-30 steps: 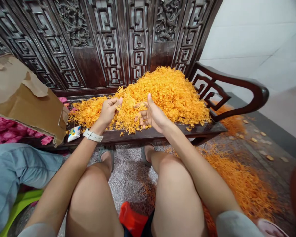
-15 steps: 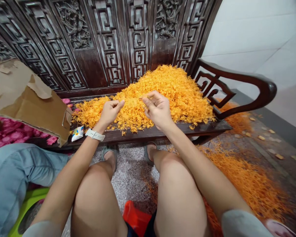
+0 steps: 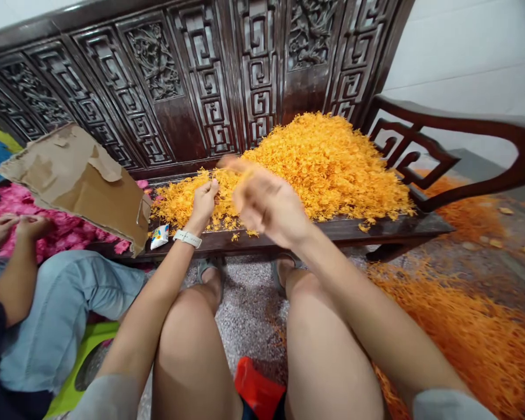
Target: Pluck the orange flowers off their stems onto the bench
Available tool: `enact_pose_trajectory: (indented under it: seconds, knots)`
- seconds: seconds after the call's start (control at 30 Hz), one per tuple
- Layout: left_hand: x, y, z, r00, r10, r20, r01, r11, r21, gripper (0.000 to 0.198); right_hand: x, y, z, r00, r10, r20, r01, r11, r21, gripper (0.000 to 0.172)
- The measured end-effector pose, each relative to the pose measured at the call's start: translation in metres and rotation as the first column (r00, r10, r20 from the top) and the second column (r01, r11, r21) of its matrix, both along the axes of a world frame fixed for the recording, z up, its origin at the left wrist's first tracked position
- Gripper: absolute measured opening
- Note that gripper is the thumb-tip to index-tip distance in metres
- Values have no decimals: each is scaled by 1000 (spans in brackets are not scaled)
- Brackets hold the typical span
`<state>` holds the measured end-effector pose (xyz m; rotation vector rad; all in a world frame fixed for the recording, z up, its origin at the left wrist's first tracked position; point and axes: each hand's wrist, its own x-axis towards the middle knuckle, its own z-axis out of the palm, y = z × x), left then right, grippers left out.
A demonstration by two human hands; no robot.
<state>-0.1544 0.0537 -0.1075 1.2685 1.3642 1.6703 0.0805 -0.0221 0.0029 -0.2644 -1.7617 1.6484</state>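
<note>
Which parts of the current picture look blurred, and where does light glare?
In the head view, the right hand is smeared, while the left hand is clearer; in the head view, the orange strands at lower right look soft; also in the head view, the dark bench back shows glossy highlights.

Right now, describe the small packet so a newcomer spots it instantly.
Find the dark carved bench. On its front edge, just right of the brown cardboard box, lies the packet, near the yellow pile. White with blue print, it stands out from both.
</note>
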Motion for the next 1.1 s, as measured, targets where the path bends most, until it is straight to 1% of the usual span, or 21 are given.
enact_pose_trajectory:
  seconds: [0.03, 0.07, 0.13, 0.2, 0.27, 0.3, 0.37, 0.43, 0.5, 0.53, 0.6, 0.67, 0.73, 0.8, 0.87, 0.97, 1.03, 1.1]
  knots:
    - [2, -2, 3, 1000, -7, -28, 8, 1000, 27, 61, 2, 15, -4, 991, -122, -51, 116, 987, -108, 38]
    - [4, -4, 7, 999, -5, -46, 7, 999, 44, 60, 3, 28, -8, 970, -226, -89, 204, 957, -204, 43]
    - [7, -9, 14, 999, -29, -43, 31, 999, 43, 57, 2, 47, -19, 938, -328, -107, 271, 892, -362, 48]
    - [10, -13, 22, 998, -67, 6, 66, 997, 25, 54, -1, 56, -29, 921, -384, -69, 310, 827, -469, 44]
    - [14, -17, 29, 992, -103, 71, 104, 995, -2, 52, -4, 58, -37, 904, -428, 10, 377, 785, -491, 40]
    - [16, -19, 32, 987, -125, 103, 127, 992, -13, 52, -4, 58, -40, 894, -445, 54, 416, 779, -470, 42]
    - [22, -22, 38, 970, -187, 158, 193, 981, -25, 50, -5, 57, -43, 878, -461, 129, 472, 790, -391, 54]
    - [31, -26, 43, 938, -286, 194, 298, 954, -34, 49, -4, 56, -44, 882, -441, 165, 471, 810, -349, 67]
    - [41, -30, 48, 887, -402, 226, 425, 903, -63, 48, -4, 56, -45, 905, -406, 127, 420, 809, -411, 77]
    - [47, -33, 50, 855, -454, 251, 485, 871, -76, 49, -4, 57, -46, 918, -388, 84, 380, 798, -469, 78]
    - [57, -37, 54, 793, -518, 322, 567, 820, -78, 51, -5, 59, -49, 935, -356, -9, 286, 765, -577, 70]
    - [63, -38, 56, 751, -532, 391, 599, 798, -65, 54, -6, 62, -54, 945, -321, -62, 210, 742, -637, 59]
    - [65, -36, 55, 735, -533, 419, 609, 791, -64, 56, -7, 65, -57, 957, -279, -84, 161, 748, -644, 53]
    - [63, -32, 52, 742, -552, 380, 618, 783, -72, 56, -7, 66, -59, 959, -267, -92, 160, 783, -601, 49]
    - [58, -28, 48, 766, -576, 286, 619, 780, -85, 52, -7, 67, -60, 948, -308, -74, 223, 814, -536, 46]
    - [53, -24, 41, 811, -564, 154, 581, 806, -110, 44, -6, 69, -62, 912, -410, -13, 359, 812, -460, 41]
    - [53, -23, 39, 831, -541, 130, 556, 822, -128, 37, -4, 70, -65, 896, -443, 15, 410, 816, -408, 40]
    - [53, -24, 38, 842, -525, 123, 539, 827, -162, 37, -4, 70, -68, 894, -447, 27, 426, 831, -357, 39]
